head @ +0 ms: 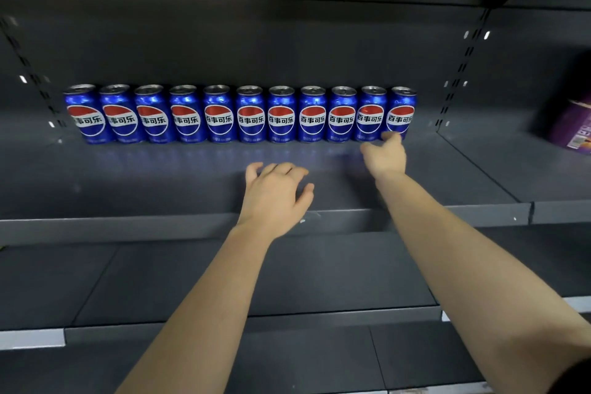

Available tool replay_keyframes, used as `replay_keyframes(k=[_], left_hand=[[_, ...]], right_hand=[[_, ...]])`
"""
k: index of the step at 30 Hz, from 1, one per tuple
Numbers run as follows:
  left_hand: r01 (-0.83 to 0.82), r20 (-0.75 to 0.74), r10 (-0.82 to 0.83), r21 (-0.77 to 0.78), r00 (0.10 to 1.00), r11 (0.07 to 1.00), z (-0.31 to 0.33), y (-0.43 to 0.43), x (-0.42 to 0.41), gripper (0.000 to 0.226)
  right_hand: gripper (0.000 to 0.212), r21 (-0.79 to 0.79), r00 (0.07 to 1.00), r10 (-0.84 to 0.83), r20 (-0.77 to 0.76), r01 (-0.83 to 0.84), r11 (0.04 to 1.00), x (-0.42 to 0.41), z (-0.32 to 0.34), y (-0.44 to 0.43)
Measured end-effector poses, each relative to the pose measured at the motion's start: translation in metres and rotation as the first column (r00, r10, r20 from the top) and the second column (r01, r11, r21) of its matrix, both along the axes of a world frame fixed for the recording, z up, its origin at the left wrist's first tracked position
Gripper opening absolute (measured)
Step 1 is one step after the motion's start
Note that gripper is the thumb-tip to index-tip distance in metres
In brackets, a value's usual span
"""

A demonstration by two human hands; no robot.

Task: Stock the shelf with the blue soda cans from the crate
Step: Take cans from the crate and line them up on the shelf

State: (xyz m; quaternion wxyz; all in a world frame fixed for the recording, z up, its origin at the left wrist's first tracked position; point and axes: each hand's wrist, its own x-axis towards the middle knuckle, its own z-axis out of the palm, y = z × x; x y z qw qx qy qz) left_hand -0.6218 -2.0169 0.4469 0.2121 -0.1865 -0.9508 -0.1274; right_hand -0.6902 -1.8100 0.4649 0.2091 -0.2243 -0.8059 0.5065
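Observation:
Several blue soda cans [250, 113] with red, white and blue logos stand upright in one row along the back of a dark grey shelf [128, 176]. My right hand [385, 155] reaches to the rightmost can [401, 113], its fingertips at the can's base, fingers apart and not wrapped around it. My left hand [276, 193] hovers over the shelf's front part with fingers spread and nothing in it. The crate is out of view.
A purple box [572, 128] sits on the neighbouring shelf section to the right, past a slotted upright [460, 73]. A shelf board hangs overhead. Lower dark shelves [192, 281] run beneath my forearms.

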Motion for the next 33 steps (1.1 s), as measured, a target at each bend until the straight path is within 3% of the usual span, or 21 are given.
replay_keyframes(k=[8, 23, 26, 33], left_hand=[[-0.013, 0.021, 0.013, 0.03, 1.0, 0.999, 0.004, -0.07, 0.038, 0.038], [-0.041, 0.111, 0.037, 0.032, 0.993, 0.999, -0.043, -0.288, 0.152, 0.036], [-0.043, 0.161, 0.042, 0.001, 0.986, 0.999, -0.058, -0.318, 0.173, 0.037], [-0.067, 0.302, 0.082, -0.059, 0.95, 0.996, -0.095, -0.366, 0.208, 0.038]], right_hand=[[0.045, 0.018, 0.98, 0.184, -0.072, -0.184, 0.983, 0.054, 0.006, -0.094], [0.039, 0.134, 0.969, 0.206, -0.133, -0.189, 0.973, 0.182, -0.056, -0.3], [0.037, 0.059, 0.972, 0.226, -0.068, -0.222, 0.973, 0.207, -0.08, -0.328], [0.036, -0.033, 0.913, 0.302, 0.276, -0.305, 0.952, 0.245, -0.142, -0.362]])
